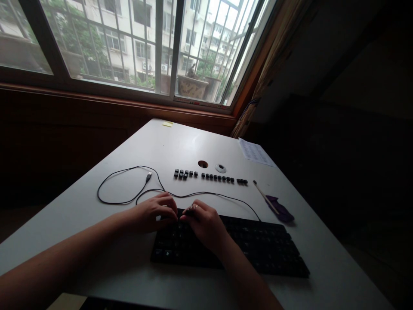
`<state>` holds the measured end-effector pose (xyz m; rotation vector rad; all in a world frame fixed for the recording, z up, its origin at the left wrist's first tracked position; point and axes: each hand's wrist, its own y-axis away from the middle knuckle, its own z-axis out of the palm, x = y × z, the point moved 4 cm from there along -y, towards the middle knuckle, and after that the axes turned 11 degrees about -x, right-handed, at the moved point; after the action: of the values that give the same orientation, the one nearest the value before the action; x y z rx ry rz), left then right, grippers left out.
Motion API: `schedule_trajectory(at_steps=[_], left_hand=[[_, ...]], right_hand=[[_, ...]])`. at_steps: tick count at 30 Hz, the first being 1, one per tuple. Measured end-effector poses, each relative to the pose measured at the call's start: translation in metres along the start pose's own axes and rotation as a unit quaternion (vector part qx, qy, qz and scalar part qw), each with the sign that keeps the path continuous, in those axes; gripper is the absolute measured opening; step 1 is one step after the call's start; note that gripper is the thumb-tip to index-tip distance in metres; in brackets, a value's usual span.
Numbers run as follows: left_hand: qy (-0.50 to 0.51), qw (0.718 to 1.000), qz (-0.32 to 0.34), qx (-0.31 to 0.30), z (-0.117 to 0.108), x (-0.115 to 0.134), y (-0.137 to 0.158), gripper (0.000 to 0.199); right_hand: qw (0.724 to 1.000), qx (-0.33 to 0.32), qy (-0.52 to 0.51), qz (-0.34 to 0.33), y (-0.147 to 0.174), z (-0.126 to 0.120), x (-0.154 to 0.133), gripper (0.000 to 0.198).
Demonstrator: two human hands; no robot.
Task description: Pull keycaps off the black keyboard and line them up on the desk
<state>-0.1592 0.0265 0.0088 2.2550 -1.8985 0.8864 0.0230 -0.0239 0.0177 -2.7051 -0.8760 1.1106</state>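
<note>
A black computer keyboard (258,245) lies on a pale counter (180,142), set slightly askew in front of the person, its right end lower and nearer. It looks light and stiff, with a smooth plastic case that could slide if pushed; the short ends seem the best places to hold it.

Both bare hands are at its upper left part. The left hand (155,211) curls over the corner, thumb and fingers drawn close in a narrow grip; whether anything is between them cannot be told. The right hand (206,221) bends over the keys beside it, thumb and forefinger near together around a dark spot; shadow hides whether that grip holds a piece or shows only the keyboard behind.

Beyond the keyboard, small black keycaps (220,177) are lined up in groups, the leftmost group partly two rows deep. They look hard, very light and easily scattered, best pinched by their sides.

A thin black cable (203,193) runs from the keyboard's far edge and loops left, ending in a USB plug (149,176). To the right, a slender stick (265,196) with a dark tip lies partly over a crumpled purple cloth (280,210). Farther off are a round hole (203,164), a ring-shaped cover (220,168), printed paper (256,152) and a barred window (142,51).
</note>
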Motion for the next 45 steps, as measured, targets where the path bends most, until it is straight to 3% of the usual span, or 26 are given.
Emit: schedule_trajectory(at_steps=[13, 45], left_hand=[[-0.014, 0.999, 0.025, -0.023, 0.0023, 0.0034, 0.0001, 0.026], [0.001, 0.999, 0.004, -0.038, 0.0061, 0.0061, 0.0013, 0.036]], right_hand=[[0.997, 0.072, -0.012, 0.019, 0.0020, 0.0067, 0.0037, 0.008], [0.995, 0.095, -0.032, -0.020, 0.0054, 0.0053, -0.0021, 0.011]])
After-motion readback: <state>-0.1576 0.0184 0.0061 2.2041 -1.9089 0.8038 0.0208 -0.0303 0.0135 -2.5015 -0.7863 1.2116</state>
